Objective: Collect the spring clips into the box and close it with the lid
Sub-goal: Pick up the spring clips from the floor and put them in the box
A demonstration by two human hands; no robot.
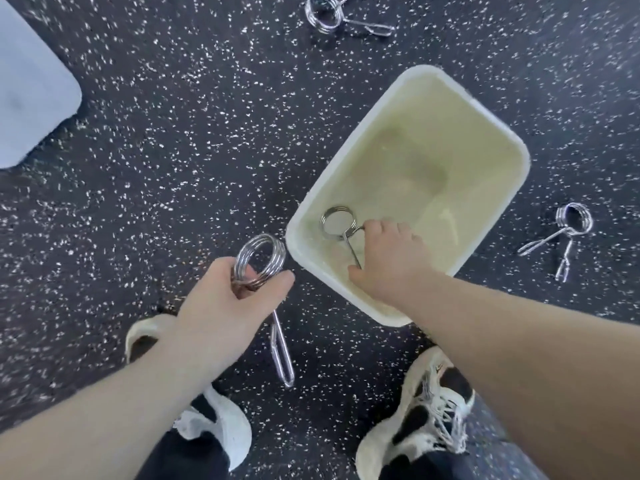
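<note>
An open cream plastic box (491, 133) stands on the speckled black floor. My right hand (384, 261) reaches inside its near corner, fingers closed on the handles of a chrome spring clip (338, 223) whose coil hangs low in the box. My left hand (228, 299) is just left of the box, gripping another spring clip (261, 258) by its coil, with the handles hanging down below the hand. Two more clips lie on the floor: one (568, 226) right of the box, one (325, 12) beyond it. The pale lid (31, 84) lies flat at far left.
My two white and black shoes (433, 403) stand on the floor below the box and hands, the left shoe (214, 424) partly under my forearm. The floor is dark rubber with white flecks.
</note>
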